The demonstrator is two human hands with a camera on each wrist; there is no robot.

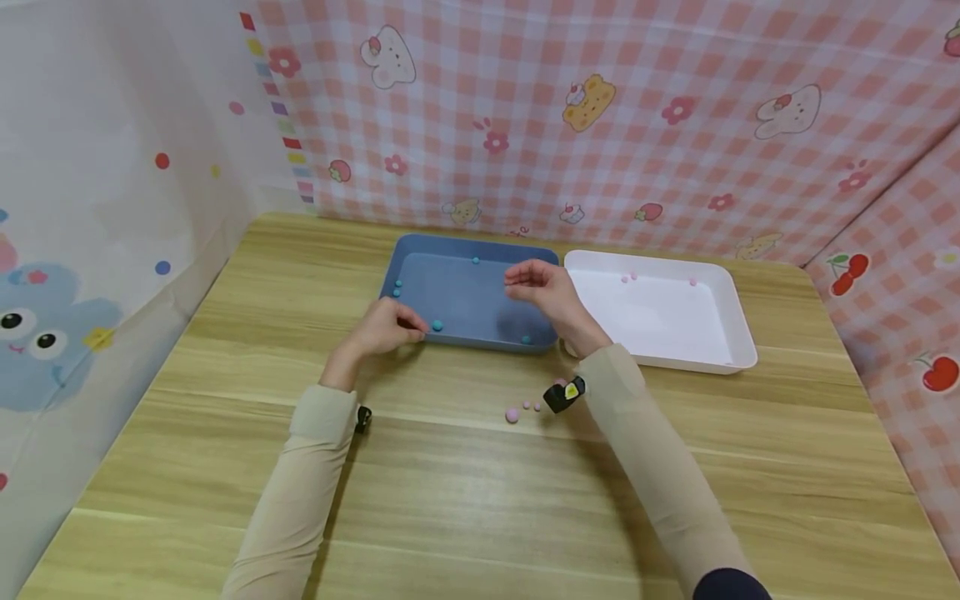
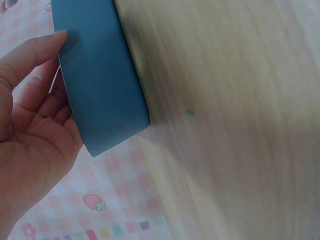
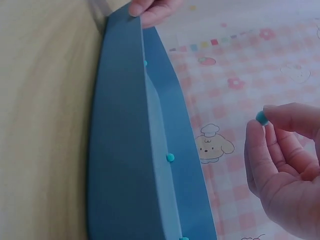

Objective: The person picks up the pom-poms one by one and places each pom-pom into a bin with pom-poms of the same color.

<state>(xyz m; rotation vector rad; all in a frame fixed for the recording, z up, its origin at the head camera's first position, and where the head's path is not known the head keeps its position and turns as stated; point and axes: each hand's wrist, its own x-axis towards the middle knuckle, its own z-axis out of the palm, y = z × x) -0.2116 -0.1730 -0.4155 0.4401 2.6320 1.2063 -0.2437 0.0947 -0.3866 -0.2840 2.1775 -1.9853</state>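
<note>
My left hand grips the near-left rim of the shallow blue tray. In the left wrist view its thumb lies on the tray's outer wall, and the other fingers are behind it. Above the right part of the tray, my right hand pinches a small teal ball between thumb and index finger. Several teal balls lie in the blue tray, including a larger one near the left fingertips and a small one by the far wall.
Just right of the blue tray stands a white tray holding several small pink balls. More pink balls, one of them larger, lie on the wooden table before the trays. A tiny green speck shows on the tabletop.
</note>
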